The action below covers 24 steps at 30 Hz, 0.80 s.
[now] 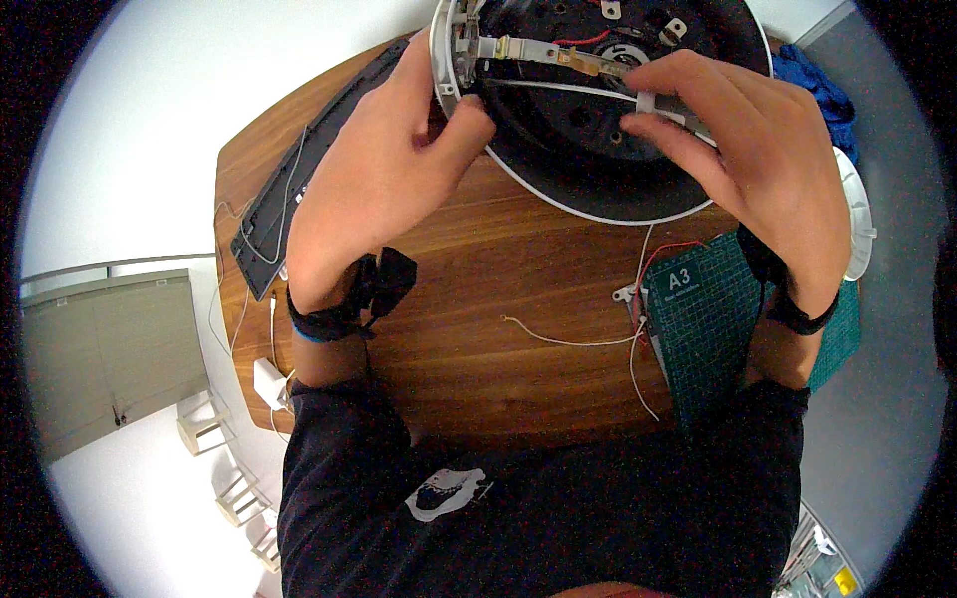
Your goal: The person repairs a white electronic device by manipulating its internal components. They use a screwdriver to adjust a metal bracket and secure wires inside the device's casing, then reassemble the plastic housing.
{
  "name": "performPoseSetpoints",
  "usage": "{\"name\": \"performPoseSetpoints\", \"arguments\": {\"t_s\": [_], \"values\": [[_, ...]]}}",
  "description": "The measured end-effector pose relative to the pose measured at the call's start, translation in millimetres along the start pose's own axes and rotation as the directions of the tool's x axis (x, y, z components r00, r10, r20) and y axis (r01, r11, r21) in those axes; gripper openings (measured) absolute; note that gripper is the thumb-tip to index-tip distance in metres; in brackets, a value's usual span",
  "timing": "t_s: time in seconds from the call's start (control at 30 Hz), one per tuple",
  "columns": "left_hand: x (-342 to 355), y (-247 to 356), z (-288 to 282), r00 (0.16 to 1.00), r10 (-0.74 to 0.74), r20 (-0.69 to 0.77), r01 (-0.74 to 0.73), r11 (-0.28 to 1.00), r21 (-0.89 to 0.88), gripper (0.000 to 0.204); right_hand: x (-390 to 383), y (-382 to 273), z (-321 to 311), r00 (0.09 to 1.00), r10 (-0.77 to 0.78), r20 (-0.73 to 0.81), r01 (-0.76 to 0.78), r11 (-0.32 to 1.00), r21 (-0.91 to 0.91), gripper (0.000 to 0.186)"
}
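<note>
A round housing, black inside with a white rim, lies open at the top of the view. Metal tabs and a red wire show within it. My left hand is closed around a narrow curved white part at the housing's left side, thumb in front and most fingers hidden behind. From that part a flat metal strip reaches across the opening. Over the housing, my right hand pinches a white wire at a small pale sleeve, between thumb and index finger.
On the wooden table, a green cutting mat lies right, with loose white and red wires beside it. A long dark tray-like panel and a white plug adapter are left. Blue cloth and a white round cover sit far right.
</note>
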<state>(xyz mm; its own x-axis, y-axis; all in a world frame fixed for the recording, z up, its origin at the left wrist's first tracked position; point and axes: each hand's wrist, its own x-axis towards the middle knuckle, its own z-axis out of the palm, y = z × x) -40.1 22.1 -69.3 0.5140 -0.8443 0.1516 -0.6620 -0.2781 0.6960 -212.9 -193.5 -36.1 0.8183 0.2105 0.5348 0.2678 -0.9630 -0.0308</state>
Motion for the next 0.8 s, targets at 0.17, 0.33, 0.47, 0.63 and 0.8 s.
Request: {"name": "performPoseSetpoints", "arguments": {"t_s": [0.17, 0.33, 0.47, 0.63, 0.8], "values": [[-0.8, -0.6, 5.3, 0.986, 0.113, -0.120, -0.118, 0.993, -0.032, 0.039, 3.6, -2.3, -1.1, 0.999, -0.037, -0.026, 0.037, 0.999, -0.034, 0.031], [1.5, 4.5, -1.0, 0.999, 0.032, 0.020, -0.033, 0.999, 0.043, 0.042, 0.9, -8.8, -11.1, 0.998, 0.041, 0.054, -0.032, 0.985, -0.167, 0.033], [-3.0, 4.3, -1.3, 1.000, 0.019, 0.024, -0.018, 0.998, -0.063, 0.043, 0.8, -8.8, -0.8, 0.999, 0.024, 0.032, -0.018, 0.985, -0.171, 0.030], [3.7, -8.1, 5.9, 0.993, 0.105, -0.052, -0.111, 0.985, -0.131, 0.044, -5.4, -12.0, -6.3, 0.988, 0.130, 0.089, -0.109, 0.972, -0.208, 0.026], [-0.7, 6.6, -6.5, 0.999, 0.024, 0.041, -0.020, 0.995, -0.100, 0.047, -15.9, -18.3, -34.4, 0.968, 0.088, 0.233, -0.104, 0.993, 0.058, 0.026]]}}
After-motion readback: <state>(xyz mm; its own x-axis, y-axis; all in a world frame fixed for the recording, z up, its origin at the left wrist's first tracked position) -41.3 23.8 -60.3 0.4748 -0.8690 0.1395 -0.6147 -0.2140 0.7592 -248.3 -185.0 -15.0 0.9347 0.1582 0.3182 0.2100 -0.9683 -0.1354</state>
